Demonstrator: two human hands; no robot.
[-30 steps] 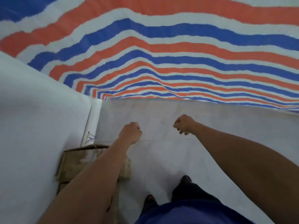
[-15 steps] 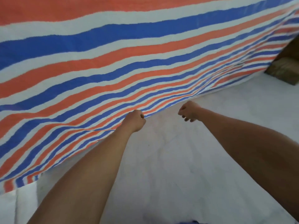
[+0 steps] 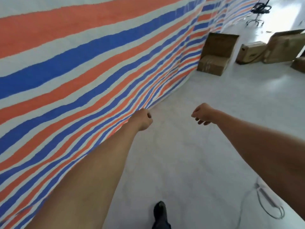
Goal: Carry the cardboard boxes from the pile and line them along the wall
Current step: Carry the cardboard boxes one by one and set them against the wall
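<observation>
Both of my arms reach forward over the pale floor with nothing in them. My left hand (image 3: pixel 142 119) is a closed fist close to the foot of the striped tarp wall (image 3: pixel 82 63). My right hand (image 3: pixel 203 114) is curled too, out over bare floor. Far ahead, a tall cardboard box (image 3: pixel 217 45) stands against the tarp wall with a lower box (image 3: pixel 210 67) in front of it. Further right lies a pile of boxes: a small one (image 3: pixel 250 52), a large leaning one (image 3: pixel 283 46) and one cut off by the frame edge (image 3: pixel 299 65).
The red, blue and white tarp runs along the whole left side. An office chair (image 3: pixel 259 10) stands at the far top right. A white power strip with a looped cable (image 3: pixel 268 201) lies on the floor at the lower right. My dark shoe (image 3: pixel 159 212) shows at the bottom.
The view has swung right, away from the corner and the box there, and now runs along the tarp wall towards the distant boxes. Both hands stay curled and hold nothing.
</observation>
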